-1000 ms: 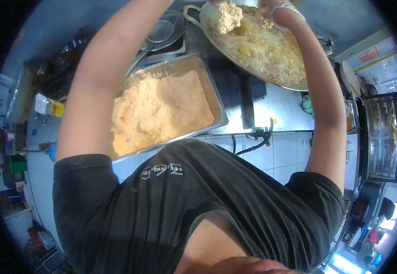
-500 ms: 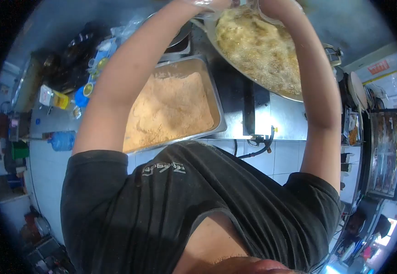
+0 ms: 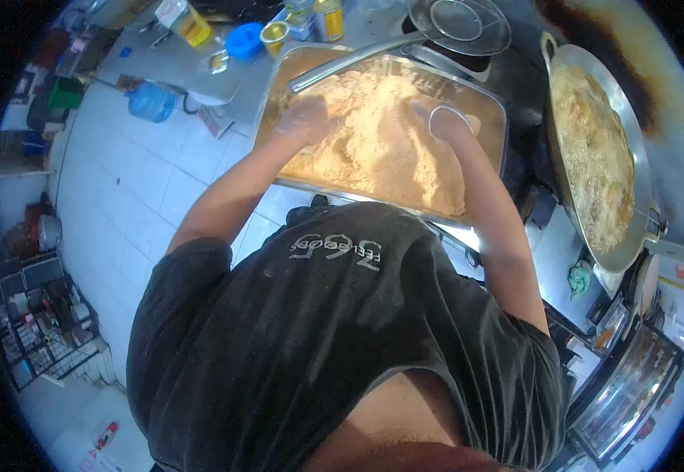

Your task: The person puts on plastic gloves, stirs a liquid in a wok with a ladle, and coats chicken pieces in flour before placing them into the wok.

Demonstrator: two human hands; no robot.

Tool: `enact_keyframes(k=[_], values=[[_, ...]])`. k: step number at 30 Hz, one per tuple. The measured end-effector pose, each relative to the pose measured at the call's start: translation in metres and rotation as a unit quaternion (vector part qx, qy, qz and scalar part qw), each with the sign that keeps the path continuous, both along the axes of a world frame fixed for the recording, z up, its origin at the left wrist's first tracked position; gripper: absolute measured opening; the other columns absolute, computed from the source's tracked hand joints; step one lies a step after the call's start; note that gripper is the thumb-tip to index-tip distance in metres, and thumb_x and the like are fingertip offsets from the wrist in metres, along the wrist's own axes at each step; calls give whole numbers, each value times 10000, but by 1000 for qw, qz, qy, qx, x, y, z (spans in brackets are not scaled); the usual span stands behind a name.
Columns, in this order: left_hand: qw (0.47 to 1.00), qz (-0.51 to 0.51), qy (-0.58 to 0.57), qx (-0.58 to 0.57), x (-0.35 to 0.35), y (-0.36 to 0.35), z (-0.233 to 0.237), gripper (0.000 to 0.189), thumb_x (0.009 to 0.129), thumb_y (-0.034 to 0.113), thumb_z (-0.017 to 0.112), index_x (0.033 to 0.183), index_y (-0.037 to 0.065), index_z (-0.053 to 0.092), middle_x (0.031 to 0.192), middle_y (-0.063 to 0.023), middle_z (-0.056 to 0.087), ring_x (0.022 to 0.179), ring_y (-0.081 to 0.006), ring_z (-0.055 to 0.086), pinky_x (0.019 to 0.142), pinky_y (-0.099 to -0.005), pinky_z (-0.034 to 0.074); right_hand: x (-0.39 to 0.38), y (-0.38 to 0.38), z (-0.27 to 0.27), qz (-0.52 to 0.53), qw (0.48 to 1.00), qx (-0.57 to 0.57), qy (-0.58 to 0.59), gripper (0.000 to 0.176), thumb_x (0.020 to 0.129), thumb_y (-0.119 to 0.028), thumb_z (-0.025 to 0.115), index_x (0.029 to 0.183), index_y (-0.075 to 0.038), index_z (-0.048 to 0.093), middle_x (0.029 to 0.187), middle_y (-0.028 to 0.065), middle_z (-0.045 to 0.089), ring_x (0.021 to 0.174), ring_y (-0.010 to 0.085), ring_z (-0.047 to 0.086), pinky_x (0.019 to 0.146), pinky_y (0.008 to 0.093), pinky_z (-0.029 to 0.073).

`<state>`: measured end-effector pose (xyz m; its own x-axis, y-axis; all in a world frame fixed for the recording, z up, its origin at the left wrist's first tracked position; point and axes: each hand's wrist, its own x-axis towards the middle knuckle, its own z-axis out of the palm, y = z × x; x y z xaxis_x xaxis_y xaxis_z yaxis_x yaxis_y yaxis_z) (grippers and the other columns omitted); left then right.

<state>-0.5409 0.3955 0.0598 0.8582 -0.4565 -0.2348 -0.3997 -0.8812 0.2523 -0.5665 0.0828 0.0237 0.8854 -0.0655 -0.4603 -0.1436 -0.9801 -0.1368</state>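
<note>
A wide metal tray (image 3: pixel 484 106) of pale orange flour (image 3: pixel 385 118) lies in front of me. Both hands wear clear plastic gloves. My left hand (image 3: pixel 306 119) is down in the flour at the tray's left side. At the right side my right hand (image 3: pixel 443 122) also reaches into it. Flour and blur hide the fingers of both hands, so what they may hold does not show. A mesh strainer (image 3: pixel 460 27) rests behind the tray, its long metal handle (image 3: pixel 358 63) crossing the far left corner.
To the right stands a large wok (image 3: pixel 633 86) of bubbling oil (image 3: pixel 594 157) with food frying in it. Beyond the tray's left corner are a blue container (image 3: pixel 244 41), a yellow can (image 3: pixel 328 20) and a bottle of yellow liquid (image 3: pixel 188 27). A blue water jug (image 3: pixel 151 103) is farther left.
My hands have come away from over the wok and down into the flour tray. The view has swung left, so the wok now appears at the right and the tray near the middle.
</note>
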Motion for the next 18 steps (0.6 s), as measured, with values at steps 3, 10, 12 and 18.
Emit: enact_keyframes(k=[3,10,12,18], values=[[993,10,-117,26,21,5,-13,796,923,591,621,1352,-67,492,1296,-293,594,1239,-392,582,1045,-482,473,47,12,-75,-120,989,46,-75,784,1002,-690,339,1330,-39,629,1227,257,664,1206,381,603,1050,460,435],[994,-63,-88,-15,84,3,-68,842,868,553,709,1495,78,409,1455,-222,509,1372,-346,481,1100,-445,448,9,64,-10,-140,945,290,-58,990,809,-636,734,1348,162,502,1324,313,603,1253,347,590,1058,426,437],[986,-105,-107,-78,64,1,-44,788,887,514,706,1492,95,426,1442,-217,532,1352,-355,506,1101,-443,444,5,55,-17,-139,932,333,-39,946,821,-556,771,1385,143,474,1345,296,596,1260,332,585,1041,414,452],[978,-74,75,-182,38,1,-25,668,925,399,705,1396,-28,499,1257,-289,628,1199,-381,608,1006,-436,477,-14,46,-26,-208,902,374,-64,552,841,-368,793,1265,-43,656,1281,200,661,1188,347,618,1013,419,474]])
